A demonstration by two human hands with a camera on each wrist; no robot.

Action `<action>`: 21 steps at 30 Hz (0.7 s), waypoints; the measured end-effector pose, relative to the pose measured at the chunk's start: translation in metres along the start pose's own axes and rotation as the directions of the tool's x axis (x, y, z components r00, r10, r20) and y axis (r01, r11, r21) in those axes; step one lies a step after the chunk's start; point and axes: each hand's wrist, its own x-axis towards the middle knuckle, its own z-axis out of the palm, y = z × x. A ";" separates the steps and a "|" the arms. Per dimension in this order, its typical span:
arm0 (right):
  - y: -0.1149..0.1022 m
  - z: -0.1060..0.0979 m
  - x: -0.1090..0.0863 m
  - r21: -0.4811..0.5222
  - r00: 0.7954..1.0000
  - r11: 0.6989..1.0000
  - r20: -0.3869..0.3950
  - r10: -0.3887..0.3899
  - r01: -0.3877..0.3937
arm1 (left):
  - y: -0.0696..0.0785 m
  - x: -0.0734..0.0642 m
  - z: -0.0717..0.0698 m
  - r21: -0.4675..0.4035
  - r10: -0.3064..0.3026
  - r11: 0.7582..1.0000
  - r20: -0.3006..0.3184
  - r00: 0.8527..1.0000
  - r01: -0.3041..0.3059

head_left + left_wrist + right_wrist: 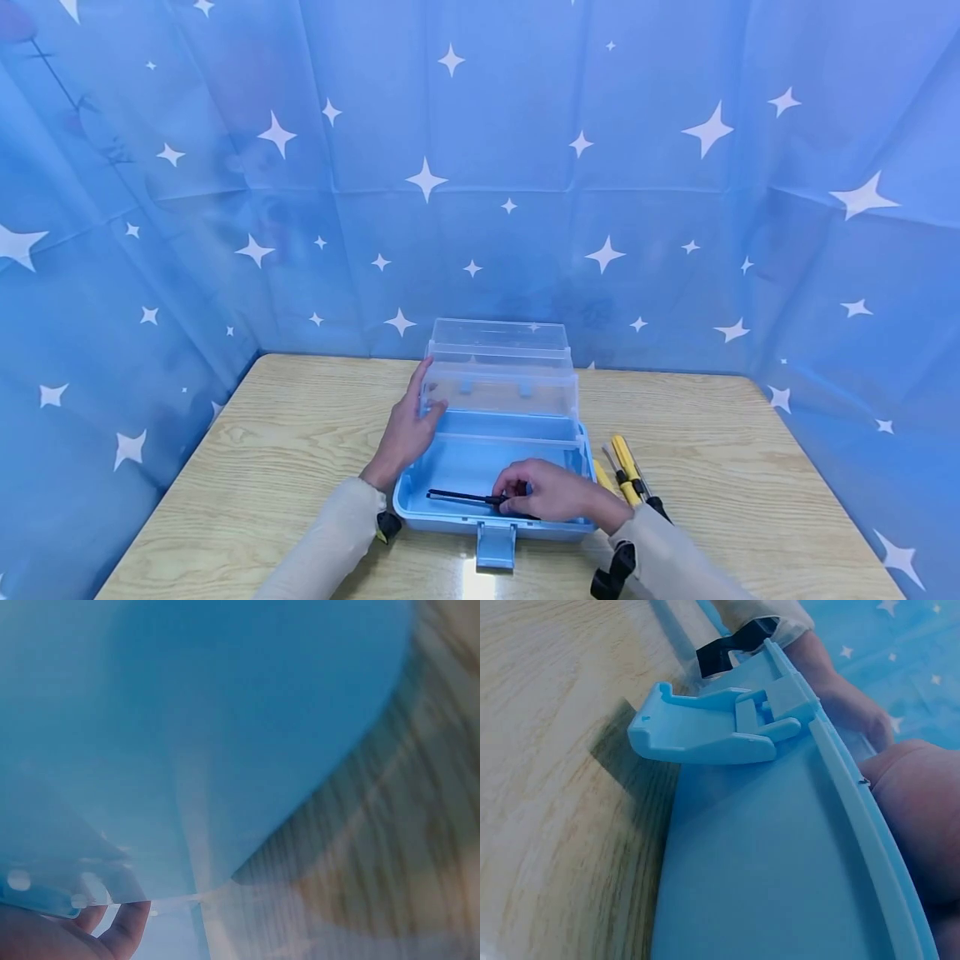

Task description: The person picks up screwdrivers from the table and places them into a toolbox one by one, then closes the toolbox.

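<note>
A light blue toolbox [442, 523] stands with its clear lid [498, 392] raised. My left hand [405, 433] holds the lid's left edge, index finger pointing up and thumb on the inner side. Low in the left wrist view, fingers [127, 930] show beside the clear plastic. My right hand [547, 492] reaches over the right front of the box, pinching a slim black screwdriver [457, 497] by its thicker end. Its shaft points left, low inside the box; the grip is partly hidden by the fingers. In the right wrist view, the box's front wall [765, 862] fills the middle.
Yellow-and-black screwdrivers [624, 454] lie on the wooden table [300, 442] to the right of the box, near my right forearm. The front latch [496, 546] hangs open, jutting toward me. A blue star-patterned curtain [510, 167] surrounds the table's back and sides.
</note>
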 end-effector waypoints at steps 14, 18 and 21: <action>0.003 0.005 0.002 0.068 1.000 0.998 -0.009 0.017 -0.017 | -0.001 0.000 0.000 -0.008 -0.004 1.000 0.012 1.000 0.004; 0.003 0.006 0.004 0.052 0.999 0.998 -0.024 0.036 -0.035 | -0.001 0.001 -0.001 -0.008 -0.002 1.000 0.011 1.000 0.002; 0.003 0.006 0.004 0.038 0.998 0.998 -0.031 0.049 -0.048 | 0.000 0.000 -0.001 -0.012 -0.002 1.000 0.011 1.000 0.002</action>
